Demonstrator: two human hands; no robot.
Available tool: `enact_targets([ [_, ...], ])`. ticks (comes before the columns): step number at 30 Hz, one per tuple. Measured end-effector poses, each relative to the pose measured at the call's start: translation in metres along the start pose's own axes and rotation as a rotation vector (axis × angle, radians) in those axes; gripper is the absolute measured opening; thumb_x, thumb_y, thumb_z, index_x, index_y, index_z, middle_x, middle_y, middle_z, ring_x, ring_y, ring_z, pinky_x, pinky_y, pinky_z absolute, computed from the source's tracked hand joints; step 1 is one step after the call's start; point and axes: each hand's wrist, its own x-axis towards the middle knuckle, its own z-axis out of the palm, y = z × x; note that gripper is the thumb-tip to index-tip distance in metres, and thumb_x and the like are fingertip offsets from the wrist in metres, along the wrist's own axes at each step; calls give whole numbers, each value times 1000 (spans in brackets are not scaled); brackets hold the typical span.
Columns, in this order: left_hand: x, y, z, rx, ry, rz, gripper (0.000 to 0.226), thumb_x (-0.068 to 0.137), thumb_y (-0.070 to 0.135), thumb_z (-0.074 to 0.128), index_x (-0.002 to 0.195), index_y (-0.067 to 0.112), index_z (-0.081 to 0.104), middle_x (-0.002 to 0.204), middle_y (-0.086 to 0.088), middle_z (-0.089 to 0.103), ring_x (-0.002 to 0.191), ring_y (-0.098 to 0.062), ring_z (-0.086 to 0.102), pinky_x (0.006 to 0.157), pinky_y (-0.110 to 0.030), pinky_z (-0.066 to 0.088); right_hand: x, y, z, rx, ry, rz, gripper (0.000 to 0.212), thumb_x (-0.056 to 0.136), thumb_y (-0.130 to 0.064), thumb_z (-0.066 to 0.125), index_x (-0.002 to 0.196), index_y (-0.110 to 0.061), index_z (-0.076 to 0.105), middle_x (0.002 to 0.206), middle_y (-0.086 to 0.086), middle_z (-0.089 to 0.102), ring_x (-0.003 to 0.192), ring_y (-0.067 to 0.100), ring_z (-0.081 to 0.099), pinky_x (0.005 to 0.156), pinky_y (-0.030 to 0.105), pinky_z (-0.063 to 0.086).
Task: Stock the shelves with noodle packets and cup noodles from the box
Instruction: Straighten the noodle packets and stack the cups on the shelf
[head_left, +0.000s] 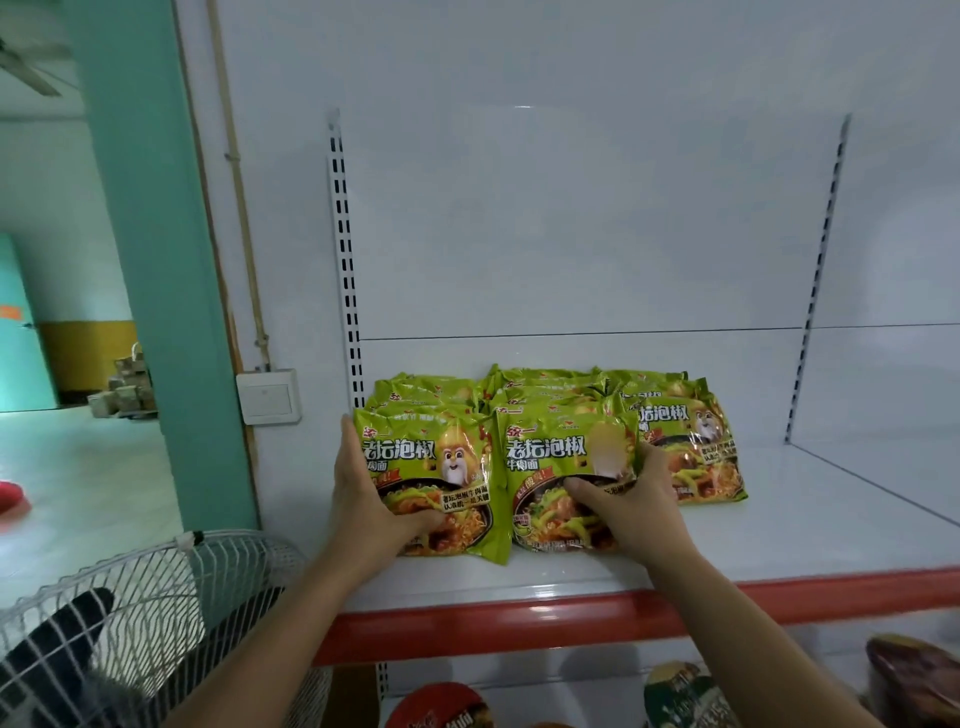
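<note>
Two glossy green plastic noodle packets stood side by side at the front of the white metal shelf (779, 540) with its red front lip, and I had one in each hand: my left hand (363, 499) gripped the left packet (431, 467), fingers up its outer edge and thumb curled over the lower front, while my right hand (628, 504) held the right packet (561, 467), thumb on its face and fingers wrapped round its right side. More matching green packets (696, 447) lay stacked behind and beside them. I judged this the setting-down step; next I would need to let go, square both rows and go back to the box, which I could not see. Each front carried a red 统一 logo, large 老坛泡椒 with 牛肉面 beneath, and a cartoon animal; the smaller print was too fine to read. Round cup noodles (441, 706) showed on the shelf below
</note>
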Motion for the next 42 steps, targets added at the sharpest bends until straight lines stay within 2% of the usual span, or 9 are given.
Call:
enact_targets([
  [4, 5, 1, 5, -213, 56, -113, 143, 53, 37, 92, 156, 32, -9, 161, 0, 18, 146, -23, 24, 117, -52, 27, 7, 0, -10, 41, 51, -34, 99, 68, -37, 88, 145, -15, 29, 134, 4, 45, 118, 23, 47, 99, 38, 42],
  [11, 5, 9, 15, -46, 129, -101, 138, 57, 49, 87, 156, 28, -6, 164, 0, 9, 150, -24, 14, 120, -51, 20, 12, 3, 2, 114, -127, -17, 110, 69, -53, 79, 150, -24, 11, 144, 6, 41, 128, 29, 47, 109, 45, 39],
  [15, 0, 18, 15, 477, 230, 381, 115, 73, 79, 59, 157, 19, 8, 165, -7, 6, 152, -26, 4, 121, -52, 8, 17, 2, -3, 213, -109, -22, 90, 77, -51, 74, 146, -26, 21, 124, -6, 46, 113, 18, 48, 96, 36, 42],
  [17, 2, 29, 23, 642, 119, 563, 102, 80, 85, 39, 157, 24, 14, 166, -5, 5, 153, -27, 1, 122, -51, 2, 23, 1, -3, 188, -16, -35, 93, 72, -74, 63, 143, -23, 32, 127, -4, 54, 117, 21, 53, 101, 46, 46],
  [20, 6, 43, 44, 802, -36, 693, 97, 79, 88, 24, 156, 31, 10, 166, -2, 5, 153, -26, 0, 121, -51, 0, 40, -10, -7, 221, 110, -45, 64, 88, -64, 53, 137, -23, 47, 126, 0, 59, 116, 22, 57, 99, 50, 49],
  [22, 9, 46, 58, 867, -99, 778, 94, 82, 86, 24, 156, 30, 13, 166, -1, 10, 153, -26, 6, 121, -52, 2, 57, -20, -11, 209, 105, -67, 54, 94, -55, 51, 139, -24, 48, 133, 2, 57, 119, 22, 56, 100, 50, 48],
  [27, 18, 37, 68, 905, -111, 873, 91, 84, 84, 32, 156, 28, 25, 164, -2, 19, 152, -29, 13, 120, -56, 8, 105, -46, -14, 101, -63, -67, 62, 97, -55, 47, 149, -24, 36, 152, 3, 41, 135, 25, 41, 105, 43, 36],
  [36, 16, 37, 70, 960, -115, 840, 91, 84, 85, 30, 156, 31, 21, 165, 0, 14, 152, -29, 8, 121, -54, 1, 158, -64, -1, -110, -301, -9, 72, 97, -53, 50, 150, -8, 34, 155, 11, 36, 139, 30, 37, 110, 41, 30],
  [42, 19, 36, 71, 957, -102, 854, 91, 83, 85, 34, 155, 29, 27, 164, 0, 18, 152, -29, 11, 120, -55, 6, 157, -65, 0, -144, -361, -15, 58, 99, -52, 45, 143, -14, 47, 150, 9, 44, 134, 29, 43, 108, 39, 32],
])
